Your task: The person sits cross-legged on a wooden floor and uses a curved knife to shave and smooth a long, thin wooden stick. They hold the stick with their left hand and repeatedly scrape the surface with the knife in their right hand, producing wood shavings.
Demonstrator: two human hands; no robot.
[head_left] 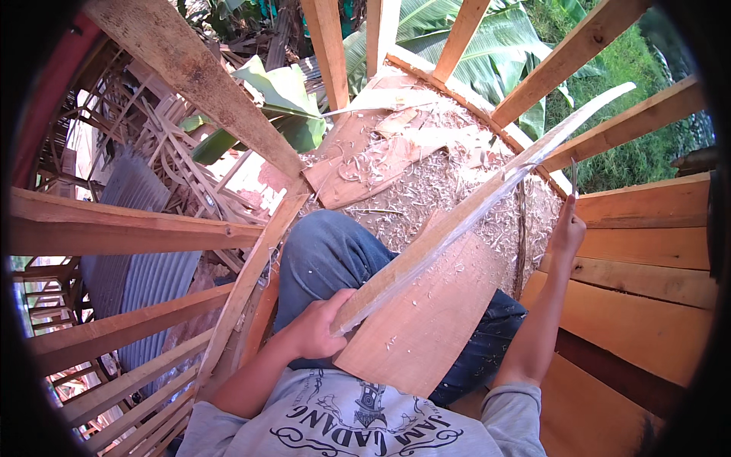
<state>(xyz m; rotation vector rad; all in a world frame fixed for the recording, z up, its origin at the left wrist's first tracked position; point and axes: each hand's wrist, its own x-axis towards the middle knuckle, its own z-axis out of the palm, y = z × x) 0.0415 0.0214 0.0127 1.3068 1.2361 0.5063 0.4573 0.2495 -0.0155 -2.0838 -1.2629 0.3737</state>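
Observation:
My left hand (pixel 320 326) is closed around the near end of a long pale strip (pixel 449 232), of wood or split bamboo. The strip slants away to the upper right, and its thin far end curves past the railing. Raised at the right, my right hand (pixel 567 230) grips a knife (pixel 575 179) by its handle, with the narrow blade pointing up and apart from the strip. Under the strip, a broad flat wooden board (pixel 426 327) lies across my lap and bent legs. A few small shavings are scattered on it.
Curled shavings (pixel 426 179) cover the floor ahead, around some flat wood pieces (pixel 365 179). Slatted wooden rails (pixel 190 84) surround me, with a plank wall (pixel 640 305) at the right. A dark cord-like strip (pixel 521 236) lies beside the board. Beyond the rails are corrugated sheets (pixel 160 289) and scrap wood.

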